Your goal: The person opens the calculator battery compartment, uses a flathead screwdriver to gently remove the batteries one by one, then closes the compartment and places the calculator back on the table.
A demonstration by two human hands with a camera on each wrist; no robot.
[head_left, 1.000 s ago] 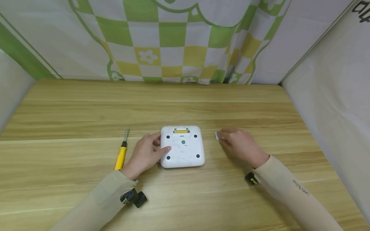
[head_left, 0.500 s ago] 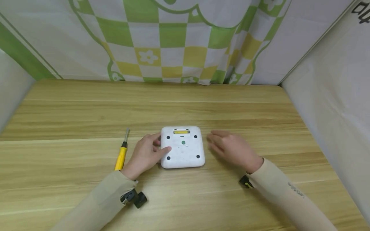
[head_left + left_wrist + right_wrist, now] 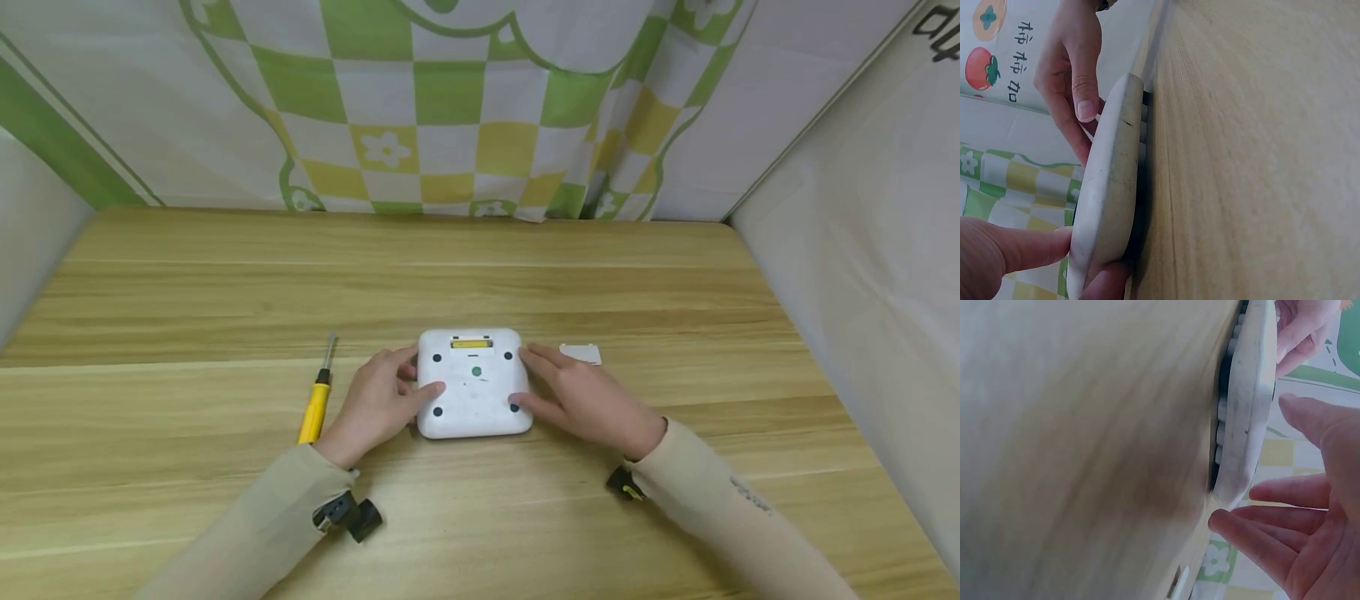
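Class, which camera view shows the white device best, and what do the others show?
The head view: it shows the upper face of the white device and its exposed yellow battery. Both wrist views show the device edge-on, with pale key-like pieces beneath.

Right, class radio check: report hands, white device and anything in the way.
Left hand gripping white device, underside up, yellow battery exposed. Right hand at its right side, contact unclear. Screwdriver left, small white panel right, neither blocking.

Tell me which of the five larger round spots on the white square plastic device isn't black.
The green round spot, near the middle of the white square plastic device; the four black round spots sit nearer its corners.
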